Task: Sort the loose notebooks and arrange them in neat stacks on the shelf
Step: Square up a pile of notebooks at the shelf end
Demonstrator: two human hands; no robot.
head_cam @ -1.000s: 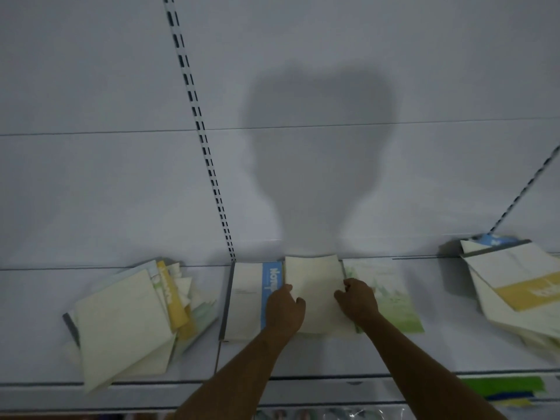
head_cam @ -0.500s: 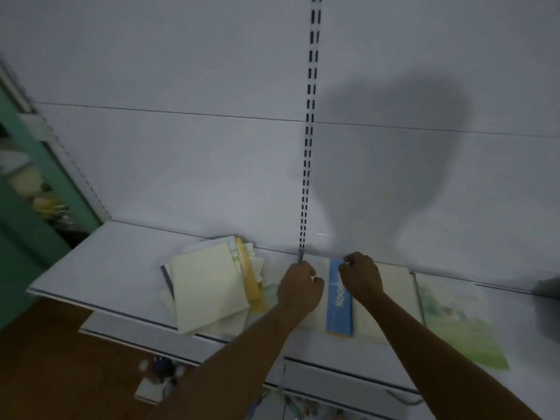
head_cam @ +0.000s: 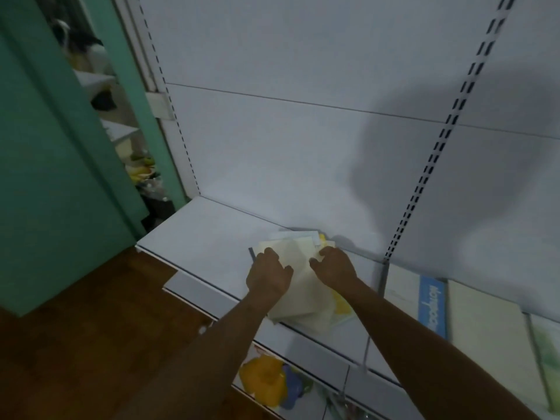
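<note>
both hands down on the loose pile of notebooks (head_cam: 298,295) at the left part of the white shelf (head_cam: 200,234). the pile is fanned and crooked, cream covers on top, a yellow cover (head_cam: 341,303) poking out along its right side under the right forearm, pale edges sticking out at the back near the wall panel.

left hand (head_cam: 268,275): lies on the left edge of the top cream notebook, knuckles up, fingers curled down over the cover near its far left corner. fingertips are on the paper; whether they hook under the edge i cannot tell, the frame is soft with blur.

right hand (head_cam: 335,268): at the right rear corner of the pile, fingers bent, thumb reaching inward toward the left hand. it touches the top sheets; a real pinch is not clear enough to call.

the top cover shows bare between the two hands, so the notebook sits under and between the fingers, with its near end running back toward the wrists.

to the right, past the slotted upright (head_cam: 394,250), a second group lies flat: a notebook with a blue strip (head_cam: 431,307), a plain cream notebook (head_cam: 485,331) beside it, and a green-tinted cover (head_cam: 548,353) at the frame edge.

below the shelf, a lower tier holds something yellow and blue (head_cam: 269,386). green wall (head_cam: 60,177) at left, brown wood floor (head_cam: 91,344) beneath.
</note>
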